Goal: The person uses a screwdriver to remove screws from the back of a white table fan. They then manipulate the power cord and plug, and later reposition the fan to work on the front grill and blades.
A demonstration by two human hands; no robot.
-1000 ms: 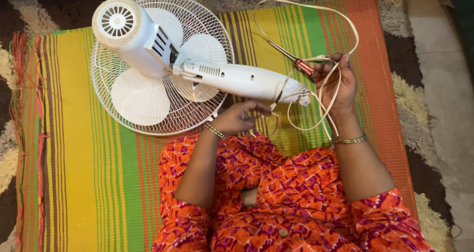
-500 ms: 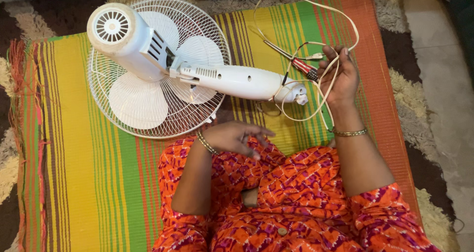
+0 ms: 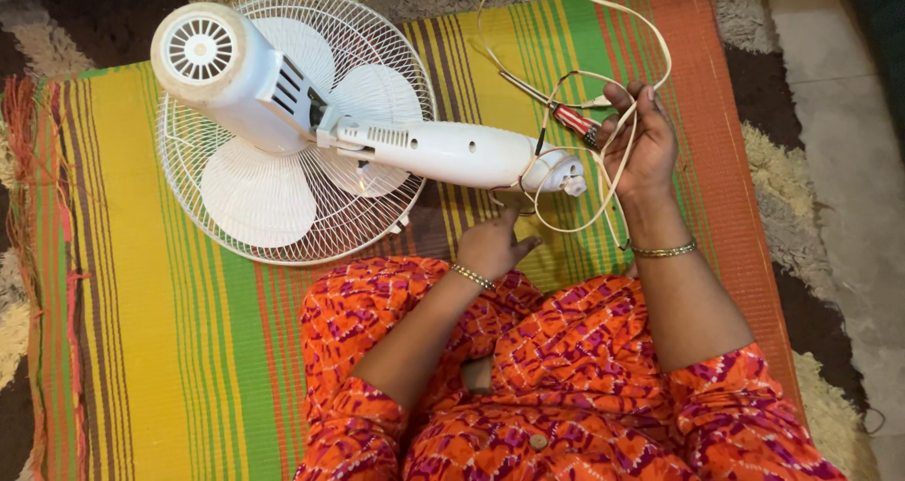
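A white pedestal fan lies grille-down on a striped mat, its motor housing at the upper left and its stem pointing right. My right hand is raised beside the stem's end and grips loops of the cream power cord, together with a red-handled screwdriver. My left hand sits just under the stem's end, with its fingers curled toward thin wires hanging there. Whether it pinches anything is hidden.
The round wire grille and white blades rest on the green, yellow and orange mat. A shaggy rug borders the mat on the right, with pale floor beyond. My orange patterned clothing fills the lower middle.
My left hand left the stem's end, dropped back to my lap, then came up under the stem again. My right hand stayed raised with the cord and screwdriver.
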